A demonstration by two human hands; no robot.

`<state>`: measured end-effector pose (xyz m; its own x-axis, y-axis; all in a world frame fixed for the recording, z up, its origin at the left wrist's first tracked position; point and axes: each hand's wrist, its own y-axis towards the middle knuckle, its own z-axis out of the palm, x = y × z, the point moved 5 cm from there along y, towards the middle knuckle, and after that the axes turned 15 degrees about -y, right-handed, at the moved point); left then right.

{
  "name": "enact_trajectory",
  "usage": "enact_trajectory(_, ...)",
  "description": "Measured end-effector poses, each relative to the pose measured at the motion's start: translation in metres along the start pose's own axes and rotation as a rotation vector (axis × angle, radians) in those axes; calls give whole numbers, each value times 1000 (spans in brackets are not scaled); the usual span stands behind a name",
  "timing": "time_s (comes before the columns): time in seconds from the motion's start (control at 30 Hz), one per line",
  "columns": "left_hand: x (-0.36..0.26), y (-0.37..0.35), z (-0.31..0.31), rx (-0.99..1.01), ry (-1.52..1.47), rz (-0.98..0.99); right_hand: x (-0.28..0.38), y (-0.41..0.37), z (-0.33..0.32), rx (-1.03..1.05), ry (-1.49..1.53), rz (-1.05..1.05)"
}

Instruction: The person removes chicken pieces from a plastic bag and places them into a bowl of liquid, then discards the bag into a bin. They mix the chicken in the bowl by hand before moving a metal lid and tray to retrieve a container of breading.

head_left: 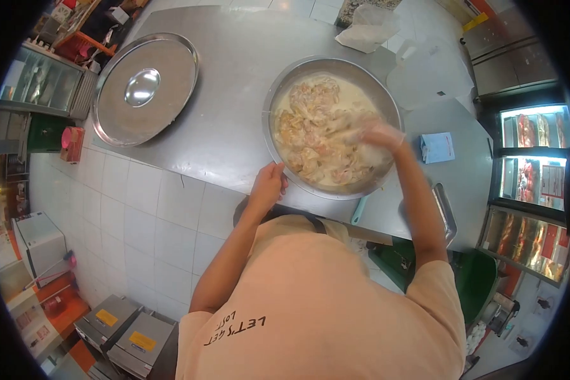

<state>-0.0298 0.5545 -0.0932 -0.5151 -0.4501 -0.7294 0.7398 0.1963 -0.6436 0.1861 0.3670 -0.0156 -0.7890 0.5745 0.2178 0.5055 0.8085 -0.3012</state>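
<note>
A wide metal bowl stands on the steel table and holds pieces that look like raw meat in a pale, milky liquid. With its fingers curled, my left hand grips the near left part of the bowl's rim. My right hand is over the right side of the mix, at its surface, and seems to wear a thin clear glove. Motion smears its fingers, so whether they hold anything does not show. A light green handle pokes out by the bowl's near edge.
A large round metal lid lies at the table's left. Right of the bowl are a blue-white packet, a translucent plastic container and a metal tray. A white bag sits behind. Lit display fridges stand farther right.
</note>
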Motion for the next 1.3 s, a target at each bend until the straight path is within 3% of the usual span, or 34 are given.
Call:
enact_trajectory(0.03, -1, 1, 0, 3, 4, 7, -8, 6, 0, 8, 2, -3)
enact_trajectory(0.1, -3, 2, -2, 5, 13, 18, -46, 25, 4, 41, 346, 315)
enact_trajectory(0.13, -3, 2, -2, 13, 16, 17, -71, 36, 34, 40, 346, 314)
enact_trajectory(0.2, -4, 0, -1, 19, 24, 14, -106, 56, 97, -361, -246, 96)
enact_trajectory(0.23, -6, -1, 0, 11, 18, 22, -108, 66, 99, -364, -246, 95)
enact_trajectory(0.3, -7, 0, 2, 2, 12, 31, -108, 85, 123, 45, 92, 104)
enact_trajectory(0.43, -3, 2, -1, 16, 11, 32, -52, 65, 82, 232, 327, 159)
enact_trajectory(0.5, -4, 3, -1, 22, 15, 36, 1, 47, 48, 250, 775, 94)
enact_trajectory(0.53, -5, 3, -1, 19, 20, 25, 10, 40, 43, 259, 762, 88)
enact_trajectory(0.6, -4, 1, -2, 8, 18, 6, 14, 29, 39, 270, 254, 221)
enact_trajectory(0.73, -4, 2, -2, 27, 36, 9, 0, 33, -8, 345, 409, 84)
enact_trajectory(0.8, -3, 2, -2, 18, 48, 8, 0, 59, -45, 98, 239, -42)
enact_trajectory(0.83, -3, 3, -2, 17, 33, 9, -13, 85, -40, 98, 243, -46)
enact_trajectory(0.9, -2, 2, -4, 10, 26, 8, -47, 139, -4, 130, -242, 60)
enact_trajectory(1.03, -6, 1, -1, 19, 16, -4, -19, 163, 54, 101, -375, -49)
enact_trajectory(1.1, -5, -1, -1, 10, -1, -15, -6, 180, 84, 369, -769, -365)
enact_trajectory(1.13, -4, -1, 0, 8, -13, 0, -4, 182, 87, 365, -765, -366)
enact_trajectory(1.3, -5, 0, -2, 20, -1, 31, 8, 157, 85, 885, -284, -260)
